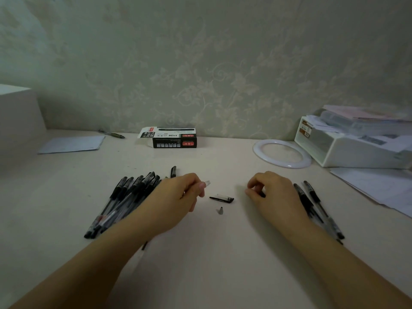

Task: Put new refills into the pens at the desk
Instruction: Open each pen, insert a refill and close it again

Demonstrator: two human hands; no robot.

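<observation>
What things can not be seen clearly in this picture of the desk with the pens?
Head view:
- Clear pen barrel: only its end shows; the left hand covers the rest.
- Right hand: curled fingers hide whether they hold anything.
- Refill box: print too small to read.
- Papers: cut off by the right edge.

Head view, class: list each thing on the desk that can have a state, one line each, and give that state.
Left hand: grips a clear pen barrel, its open end showing.
Right hand: fingers loosely curled, holding nothing visible.
Pen cap: off, lying flat.
Pen tip cone: unscrewed, lying loose.
Refill box: end flap open.
Left pen pile: capped.
Right pens: capped, lying flat.
</observation>
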